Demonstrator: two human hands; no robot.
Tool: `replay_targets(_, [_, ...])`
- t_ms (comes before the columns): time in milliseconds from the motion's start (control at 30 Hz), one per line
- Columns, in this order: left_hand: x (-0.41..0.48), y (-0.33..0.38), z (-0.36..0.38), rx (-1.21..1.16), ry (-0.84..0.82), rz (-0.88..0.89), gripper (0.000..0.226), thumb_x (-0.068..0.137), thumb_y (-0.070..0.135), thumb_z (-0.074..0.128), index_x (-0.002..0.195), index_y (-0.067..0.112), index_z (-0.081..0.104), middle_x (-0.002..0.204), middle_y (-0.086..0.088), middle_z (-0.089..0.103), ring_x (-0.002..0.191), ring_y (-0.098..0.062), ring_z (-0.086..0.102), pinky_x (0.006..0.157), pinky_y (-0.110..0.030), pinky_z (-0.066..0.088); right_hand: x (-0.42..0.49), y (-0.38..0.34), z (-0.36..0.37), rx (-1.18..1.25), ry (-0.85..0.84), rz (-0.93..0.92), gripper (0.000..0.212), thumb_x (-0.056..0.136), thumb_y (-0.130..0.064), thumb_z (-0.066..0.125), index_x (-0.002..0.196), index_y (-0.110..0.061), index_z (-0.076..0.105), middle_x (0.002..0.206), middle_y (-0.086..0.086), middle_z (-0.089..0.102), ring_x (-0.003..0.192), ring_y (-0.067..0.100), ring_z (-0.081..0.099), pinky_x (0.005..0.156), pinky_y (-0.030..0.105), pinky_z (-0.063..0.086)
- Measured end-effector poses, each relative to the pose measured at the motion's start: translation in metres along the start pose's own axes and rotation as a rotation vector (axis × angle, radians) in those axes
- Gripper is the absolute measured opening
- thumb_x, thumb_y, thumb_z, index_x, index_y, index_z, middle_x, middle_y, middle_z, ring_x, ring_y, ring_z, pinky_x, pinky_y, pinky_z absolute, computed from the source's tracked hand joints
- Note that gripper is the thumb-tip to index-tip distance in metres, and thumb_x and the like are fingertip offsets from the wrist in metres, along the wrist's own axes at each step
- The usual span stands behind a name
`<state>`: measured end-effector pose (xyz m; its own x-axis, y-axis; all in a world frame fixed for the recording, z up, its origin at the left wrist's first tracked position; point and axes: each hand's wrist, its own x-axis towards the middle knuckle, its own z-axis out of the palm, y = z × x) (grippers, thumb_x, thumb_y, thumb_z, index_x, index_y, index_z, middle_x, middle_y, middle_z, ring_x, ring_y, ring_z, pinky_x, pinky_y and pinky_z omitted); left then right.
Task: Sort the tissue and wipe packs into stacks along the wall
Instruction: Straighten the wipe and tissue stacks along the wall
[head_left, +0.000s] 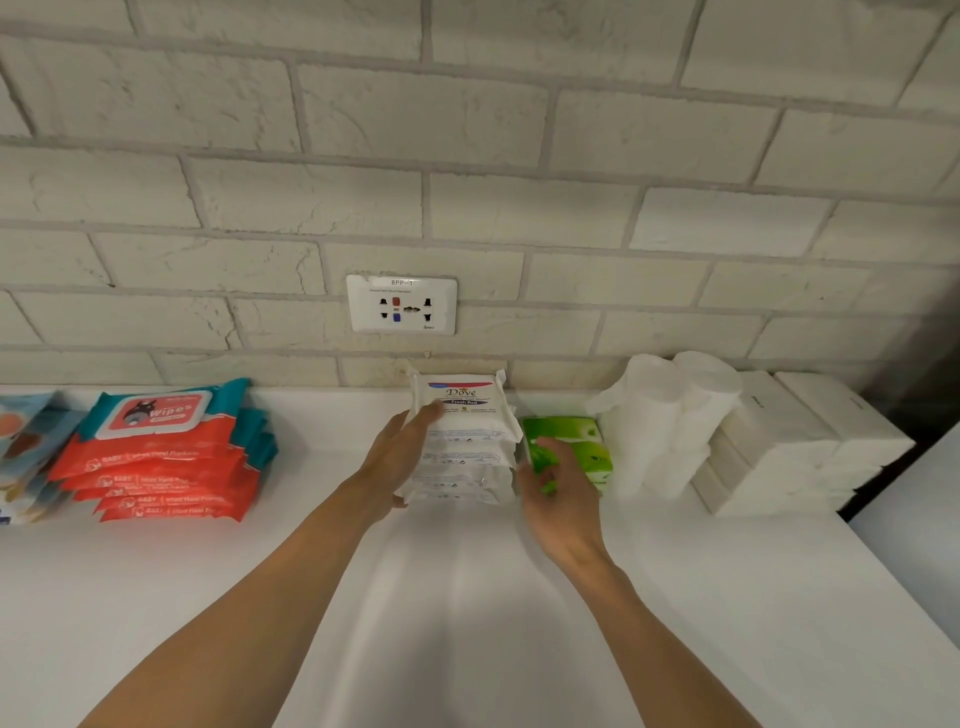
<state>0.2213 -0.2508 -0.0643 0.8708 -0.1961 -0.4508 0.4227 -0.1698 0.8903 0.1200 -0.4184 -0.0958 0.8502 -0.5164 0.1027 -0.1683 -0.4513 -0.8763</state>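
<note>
A stack of white Dove wipe packs (464, 441) stands against the brick wall at the middle of the white counter. My left hand (400, 462) rests flat against the stack's left side, fingers spread. My right hand (558, 493) hovers open by the stack's right side, in front of a green tissue pack (576, 441), and its fingers partly hide that pack. I cannot tell whether it touches either. A stack of red and teal baby wipe packs (166, 452) lies to the left.
Blue patterned packs (26, 447) sit at the far left edge. White tissue rolls (660, 421) and stacks of plain white tissue packs (795, 447) fill the right end. A wall socket (401, 305) sits above the Dove stack. The counter edge (893, 587) drops off at right.
</note>
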Motion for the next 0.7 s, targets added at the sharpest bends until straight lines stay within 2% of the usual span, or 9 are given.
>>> replay_targets(100, [0.0,0.0,0.0,0.008,0.006,0.001,0.056,0.082,0.067,0.054,0.13,0.038,0.047,0.126,0.0,0.058,0.117,-0.032,0.052,0.1,-0.062,0.036,0.007,-0.019,0.006,0.064,-0.008,-0.012,0.038,0.091,-0.042,0.057,0.127,-0.033,0.049,0.103,-0.003,0.06,0.091,0.013,0.06,0.071,0.023,0.046])
replay_targets(267, [0.0,0.0,0.0,-0.017,-0.006,-0.01,0.056,0.081,0.068,0.056,0.128,0.039,0.048,0.127,-0.001,0.058,0.117,-0.032,0.051,0.101,-0.065,0.035,0.016,-0.046,0.01,0.138,-0.1,0.045,0.05,0.094,-0.054,0.045,0.139,-0.033,0.041,0.126,-0.006,0.054,0.118,0.016,0.051,0.099,0.034,0.042])
replay_targets(367, [-0.001,0.001,-0.001,-0.014,-0.012,-0.014,0.06,0.079,0.069,0.057,0.13,0.04,0.047,0.131,-0.001,0.056,0.122,-0.034,0.049,0.102,-0.067,0.034,0.023,-0.051,0.015,0.148,-0.184,0.134,0.062,0.091,-0.066,0.038,0.144,-0.036,0.032,0.135,-0.002,0.053,0.123,0.026,0.051,0.102,0.044,0.043])
replay_targets(433, [-0.001,0.001,-0.002,-0.011,-0.021,-0.018,0.061,0.078,0.07,0.057,0.13,0.04,0.046,0.133,-0.002,0.055,0.123,-0.035,0.049,0.101,-0.068,0.034,0.027,-0.053,0.019,0.155,-0.237,0.203,0.064,0.09,-0.068,0.034,0.146,-0.038,0.029,0.14,-0.002,0.049,0.126,0.027,0.048,0.102,0.051,0.044])
replay_targets(700, [0.001,0.001,-0.004,0.012,-0.042,-0.008,0.057,0.08,0.069,0.056,0.128,0.04,0.046,0.128,0.0,0.057,0.118,-0.033,0.05,0.099,-0.067,0.036,0.033,-0.055,0.03,0.124,-0.296,0.3,0.052,0.095,-0.062,0.027,0.14,-0.04,0.036,0.139,-0.005,0.049,0.123,0.026,0.049,0.101,0.054,0.043])
